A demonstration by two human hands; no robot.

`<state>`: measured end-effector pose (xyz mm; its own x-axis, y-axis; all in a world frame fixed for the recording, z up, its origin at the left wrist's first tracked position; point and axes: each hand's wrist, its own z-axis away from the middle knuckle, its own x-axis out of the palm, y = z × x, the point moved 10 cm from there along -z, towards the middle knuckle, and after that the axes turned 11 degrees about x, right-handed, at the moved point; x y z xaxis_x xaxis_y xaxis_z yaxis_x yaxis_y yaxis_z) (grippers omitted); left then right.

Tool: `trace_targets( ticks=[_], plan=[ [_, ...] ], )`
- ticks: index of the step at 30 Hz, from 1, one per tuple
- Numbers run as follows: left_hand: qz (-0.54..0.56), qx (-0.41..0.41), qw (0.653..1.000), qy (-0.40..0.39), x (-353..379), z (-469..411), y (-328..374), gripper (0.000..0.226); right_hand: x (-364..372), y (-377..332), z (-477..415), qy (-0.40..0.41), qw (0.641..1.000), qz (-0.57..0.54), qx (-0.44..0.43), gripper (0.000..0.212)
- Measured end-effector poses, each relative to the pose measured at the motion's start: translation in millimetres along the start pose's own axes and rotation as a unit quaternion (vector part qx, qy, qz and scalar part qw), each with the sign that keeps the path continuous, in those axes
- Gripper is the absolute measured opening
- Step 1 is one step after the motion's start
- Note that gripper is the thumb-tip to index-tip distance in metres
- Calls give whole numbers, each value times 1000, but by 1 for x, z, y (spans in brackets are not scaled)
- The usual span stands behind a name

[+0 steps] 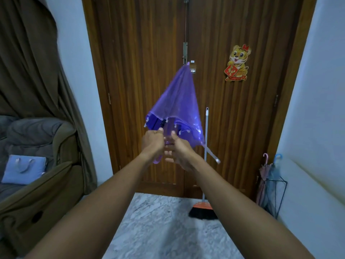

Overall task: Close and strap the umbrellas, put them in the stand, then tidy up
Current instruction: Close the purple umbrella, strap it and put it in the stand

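Over a marbled floor before a wooden door, the left hand and right hand clasp the half-folded purple umbrella at center, handle mostly hidden; the wire stand sits at four o'clock.

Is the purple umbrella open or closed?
Half closed. The umbrella hangs in a loose cone, not spread wide, but not yet wrapped tight. Both hands, left and right, hold its bottom.
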<state>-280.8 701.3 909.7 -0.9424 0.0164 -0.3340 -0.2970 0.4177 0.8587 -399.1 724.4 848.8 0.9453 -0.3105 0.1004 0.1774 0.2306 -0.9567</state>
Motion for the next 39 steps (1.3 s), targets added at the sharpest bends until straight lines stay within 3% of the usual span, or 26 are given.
trace_targets(
  ticks=[4,7,12,17,23,26,30,34,37,39],
  plan=[
    [-42,48,997,49,-18,-9,10,45,-60,-42,30,173,979,-80,-76,20],
    [-36,63,996,53,-12,-6,13,50,-89,-82,58,306,937,-82,-149,23],
    [-5,108,993,49,-4,-7,29,49,-110,-111,72,415,887,-91,-179,40],
    [-1,141,989,44,-9,-17,35,49,-119,-120,79,472,854,-80,-202,38],
    [1,109,992,68,-2,-21,34,51,-110,-123,83,465,837,-83,-275,35],
    [6,96,992,86,0,-20,37,51,-102,-126,73,449,858,-27,-247,32],
    [15,104,991,88,5,-8,39,48,-92,-131,52,379,907,28,-183,63],
    [23,118,991,54,14,4,36,52,-69,-132,31,196,972,-59,-114,116],
    [50,161,985,27,27,13,40,54,-45,-134,23,104,986,-74,-108,135],
    [63,193,979,13,33,19,45,52,-39,-133,20,107,982,-94,-120,132]
  ],
)
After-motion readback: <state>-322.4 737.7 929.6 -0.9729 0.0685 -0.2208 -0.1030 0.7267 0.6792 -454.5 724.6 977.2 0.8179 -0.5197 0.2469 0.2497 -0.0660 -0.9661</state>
